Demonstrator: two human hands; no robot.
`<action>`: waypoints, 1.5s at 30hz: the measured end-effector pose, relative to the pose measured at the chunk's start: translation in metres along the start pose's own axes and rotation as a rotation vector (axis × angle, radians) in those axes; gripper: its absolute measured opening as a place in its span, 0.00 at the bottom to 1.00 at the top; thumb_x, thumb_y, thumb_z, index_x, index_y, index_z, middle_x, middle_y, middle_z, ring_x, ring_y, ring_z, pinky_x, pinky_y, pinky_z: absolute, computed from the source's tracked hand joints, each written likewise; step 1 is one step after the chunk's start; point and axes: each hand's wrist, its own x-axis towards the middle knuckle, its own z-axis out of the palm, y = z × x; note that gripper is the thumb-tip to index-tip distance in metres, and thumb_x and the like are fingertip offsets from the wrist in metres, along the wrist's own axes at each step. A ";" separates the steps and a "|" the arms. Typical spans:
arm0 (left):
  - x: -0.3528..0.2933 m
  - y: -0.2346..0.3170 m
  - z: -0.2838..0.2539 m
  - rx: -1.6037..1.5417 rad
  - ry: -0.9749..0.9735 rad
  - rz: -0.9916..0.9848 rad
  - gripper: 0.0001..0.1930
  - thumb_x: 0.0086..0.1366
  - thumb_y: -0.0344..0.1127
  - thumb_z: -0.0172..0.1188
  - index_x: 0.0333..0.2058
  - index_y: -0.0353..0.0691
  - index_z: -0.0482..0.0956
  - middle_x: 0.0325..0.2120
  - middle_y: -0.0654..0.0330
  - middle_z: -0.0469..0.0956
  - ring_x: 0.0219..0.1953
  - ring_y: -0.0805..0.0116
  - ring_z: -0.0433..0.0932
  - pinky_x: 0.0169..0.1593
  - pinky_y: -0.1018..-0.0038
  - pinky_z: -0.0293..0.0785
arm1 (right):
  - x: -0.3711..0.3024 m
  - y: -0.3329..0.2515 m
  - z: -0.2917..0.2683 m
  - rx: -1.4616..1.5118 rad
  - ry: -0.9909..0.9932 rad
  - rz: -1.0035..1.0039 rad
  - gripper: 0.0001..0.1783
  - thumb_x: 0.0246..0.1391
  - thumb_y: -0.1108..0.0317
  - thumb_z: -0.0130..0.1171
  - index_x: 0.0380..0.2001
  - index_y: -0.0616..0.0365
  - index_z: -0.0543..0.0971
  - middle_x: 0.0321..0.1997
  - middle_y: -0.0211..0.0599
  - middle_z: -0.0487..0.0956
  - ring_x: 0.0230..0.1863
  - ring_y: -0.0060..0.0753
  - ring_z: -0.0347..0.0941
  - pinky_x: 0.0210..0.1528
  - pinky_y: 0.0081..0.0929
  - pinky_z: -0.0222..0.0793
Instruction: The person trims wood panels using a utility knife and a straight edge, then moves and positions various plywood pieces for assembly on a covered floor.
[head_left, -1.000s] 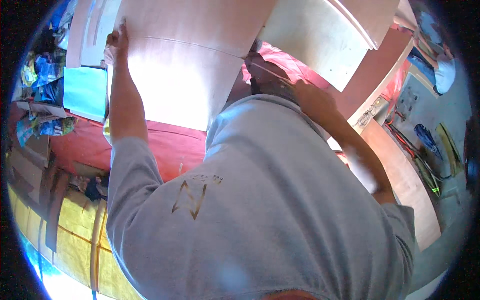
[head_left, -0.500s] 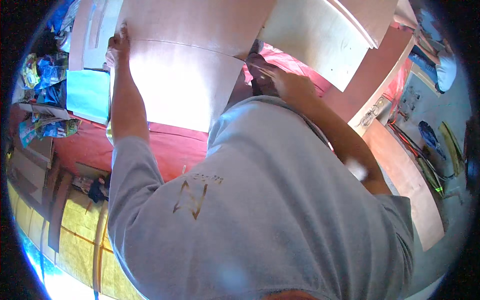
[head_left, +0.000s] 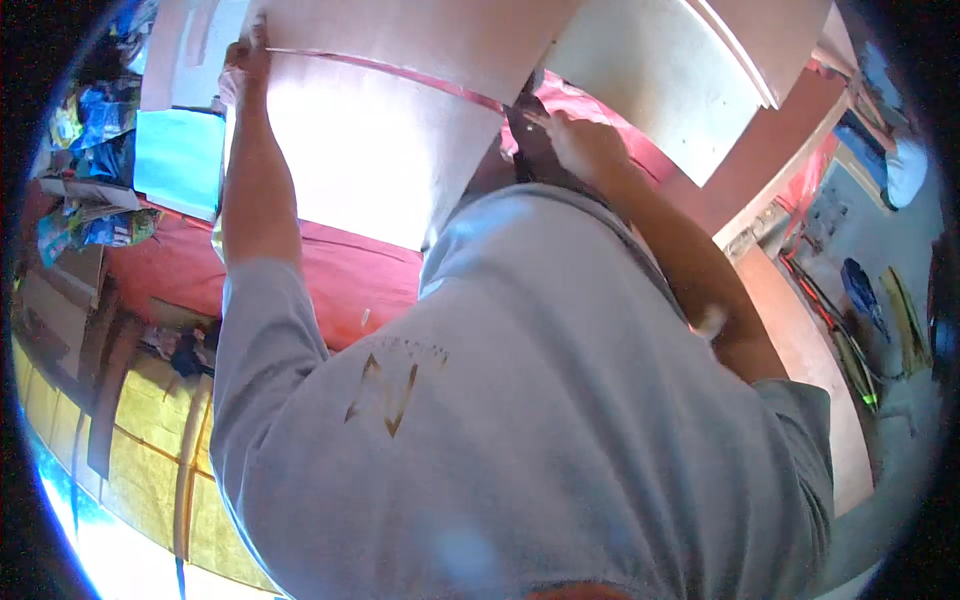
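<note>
Left bare hand: touching the left edge of the upper pinkish-tan flat panel, fingers pointing away from the wearer's grey shirt.
Left grip: bending partly at the panel edge; cannot tell whether closing around it or only pressing.
Right bare hand: hovering near the right corner of the lower pale flat panel, fingers pointing leftward.
Right grip: curling partly; cannot tell whether holding something thin at the fingertips, being too blurred.
Upper panel: extending rightward from the left grip, finishing a little beyond and left of the right grip.
Lower panel: lying between the two grips, nearer to the shirt than the upper panel, shining strongly.
Narrow gap showing red: running from beside the left grip toward the right grip, separating both panels.
Red smooth sheet: showing on the shirt side of the lower panel.
Dark cloth-like shape: showing just left of the right grip.
Pale flat board with small dark spots: lying beyond and right of the right grip.
Bright cyan rectangular sheet: lying below and left of the left grip.
Other person in pale top: appearing well apart, far right of the right grip.
</note>
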 end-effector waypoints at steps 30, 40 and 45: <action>-0.199 -0.197 -0.059 0.421 -0.322 0.148 0.18 0.60 0.51 0.64 0.33 0.41 0.89 0.33 0.45 0.86 0.37 0.44 0.86 0.46 0.52 0.83 | -0.035 -0.021 -0.080 0.317 -0.178 -0.293 0.15 0.58 0.63 0.56 0.46 0.56 0.81 0.40 0.54 0.84 0.44 0.58 0.82 0.47 0.52 0.77; -0.324 -0.048 -0.085 0.212 0.033 -0.170 0.14 0.60 0.45 0.57 0.35 0.43 0.84 0.23 0.46 0.84 0.29 0.41 0.86 0.34 0.48 0.83 | 0.134 -0.194 0.037 0.171 -0.249 -0.214 0.19 0.51 0.62 0.59 0.37 0.68 0.86 0.40 0.66 0.84 0.42 0.59 0.85 0.48 0.54 0.79; -0.369 -0.003 -0.094 0.075 -0.034 -0.131 0.16 0.60 0.46 0.58 0.46 0.53 0.83 0.25 0.45 0.84 0.30 0.39 0.85 0.35 0.47 0.82 | 0.166 -0.250 0.054 0.270 -0.292 -0.392 0.15 0.49 0.65 0.60 0.33 0.68 0.86 0.38 0.62 0.85 0.40 0.56 0.85 0.42 0.53 0.78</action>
